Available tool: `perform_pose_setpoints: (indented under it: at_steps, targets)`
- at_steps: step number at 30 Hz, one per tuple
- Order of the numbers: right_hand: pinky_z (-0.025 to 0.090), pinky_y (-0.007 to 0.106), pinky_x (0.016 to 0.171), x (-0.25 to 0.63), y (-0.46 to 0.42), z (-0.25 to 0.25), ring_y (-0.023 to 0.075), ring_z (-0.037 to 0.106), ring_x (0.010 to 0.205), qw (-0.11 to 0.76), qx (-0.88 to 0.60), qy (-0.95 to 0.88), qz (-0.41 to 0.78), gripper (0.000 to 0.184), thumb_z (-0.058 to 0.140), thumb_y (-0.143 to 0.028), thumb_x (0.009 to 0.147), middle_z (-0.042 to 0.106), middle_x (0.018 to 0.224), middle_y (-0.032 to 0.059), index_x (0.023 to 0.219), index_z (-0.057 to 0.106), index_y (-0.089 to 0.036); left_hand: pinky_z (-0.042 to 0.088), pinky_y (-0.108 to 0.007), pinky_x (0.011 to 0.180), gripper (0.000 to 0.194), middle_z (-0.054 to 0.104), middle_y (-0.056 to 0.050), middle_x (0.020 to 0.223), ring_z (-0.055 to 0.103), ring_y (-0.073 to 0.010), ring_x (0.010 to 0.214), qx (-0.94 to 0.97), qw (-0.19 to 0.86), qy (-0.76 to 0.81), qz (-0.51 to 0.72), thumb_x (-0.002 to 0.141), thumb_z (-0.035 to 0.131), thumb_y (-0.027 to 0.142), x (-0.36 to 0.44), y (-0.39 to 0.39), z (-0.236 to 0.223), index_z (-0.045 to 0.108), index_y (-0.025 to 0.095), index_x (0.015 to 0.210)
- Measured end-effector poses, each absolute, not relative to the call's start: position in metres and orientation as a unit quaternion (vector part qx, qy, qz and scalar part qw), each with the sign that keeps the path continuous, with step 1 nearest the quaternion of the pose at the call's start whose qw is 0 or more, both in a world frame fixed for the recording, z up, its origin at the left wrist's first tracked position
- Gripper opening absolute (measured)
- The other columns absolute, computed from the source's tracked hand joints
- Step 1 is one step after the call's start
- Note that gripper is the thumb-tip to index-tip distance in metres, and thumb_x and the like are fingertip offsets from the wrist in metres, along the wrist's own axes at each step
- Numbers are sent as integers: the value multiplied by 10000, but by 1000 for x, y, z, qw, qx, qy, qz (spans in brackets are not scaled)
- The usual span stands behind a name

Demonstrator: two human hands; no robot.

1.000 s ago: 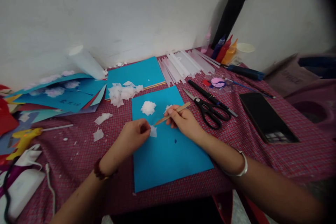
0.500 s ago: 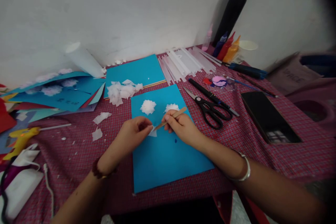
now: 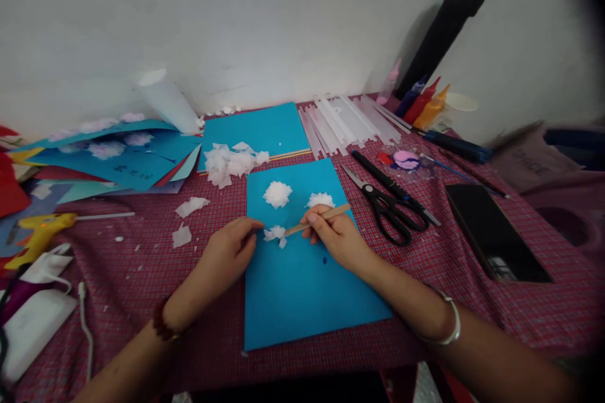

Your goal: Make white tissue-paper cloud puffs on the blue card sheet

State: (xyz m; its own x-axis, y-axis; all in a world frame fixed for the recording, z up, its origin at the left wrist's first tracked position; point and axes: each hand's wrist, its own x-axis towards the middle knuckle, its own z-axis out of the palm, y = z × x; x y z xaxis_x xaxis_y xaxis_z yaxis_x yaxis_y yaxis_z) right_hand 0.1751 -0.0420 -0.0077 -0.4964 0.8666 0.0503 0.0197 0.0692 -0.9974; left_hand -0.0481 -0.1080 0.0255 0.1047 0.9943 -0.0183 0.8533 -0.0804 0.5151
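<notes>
- The right hand (image 3: 338, 239) pinches a flat wooden stick (image 3: 297, 227). Its fingers are closed tight on it.
- The stick's tip is right at the small white paper bunch (image 3: 275, 234), which sits on the blue sheet (image 3: 312, 296).
- The left hand (image 3: 231, 244) has its fingers bent and a bit apart, and I see nothing in them. Its pointing finger is over the blue sheet, near the small bunch.
- Two round white puffs (image 3: 277, 194) are higher up on the blue sheet. The right hand is just below one of them.
- The blue sheet lies flat on the worktop (image 3: 142, 271), which has a red checked cloth.
- Black scissors (image 3: 367, 189) lie open just right of the sheet, and a big black phone (image 3: 496, 233) is farther right.
- A pile of white paper bits (image 3: 231, 162) is past the sheet's top left corner.
- A yellow glue gun (image 3: 45, 236) is far to the left.
</notes>
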Motion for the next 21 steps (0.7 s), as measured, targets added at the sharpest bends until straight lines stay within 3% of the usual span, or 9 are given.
perform_pose_setpoints:
  at_steps: [11, 15, 21]
  targets:
    - [473, 261, 539, 177, -41, 1, 136, 579, 545, 352, -389, -601, 603, 345, 466, -488, 899, 659, 679, 23, 848, 600, -174, 486, -325, 824, 214, 658, -47, 967, 619, -191, 915, 714, 213, 637, 198, 847, 435, 131, -47, -105, 25, 605, 188, 963]
    - [453, 253, 499, 180, -40, 4, 131, 548, 495, 388, -417, -559, 603, 342, 463, -470, 898, 621, 589, 6, 781, 591, -176, 490, -328, 810, 206, 653, -46, 967, 617, -192, 911, 713, 218, 635, 200, 854, 437, 133, -50, -104, 21, 600, 192, 965]
    - [446, 253, 503, 178, -41, 2, 129, 544, 507, 358, -389, -593, 607, 328, 470, -468, 898, 634, 615, 11, 795, 593, -182, 483, -317, 826, 185, 608, -62, 1006, 582, -182, 940, 758, 172, 594, 207, 898, 436, 148, -47, -115, 26, 591, 188, 992]
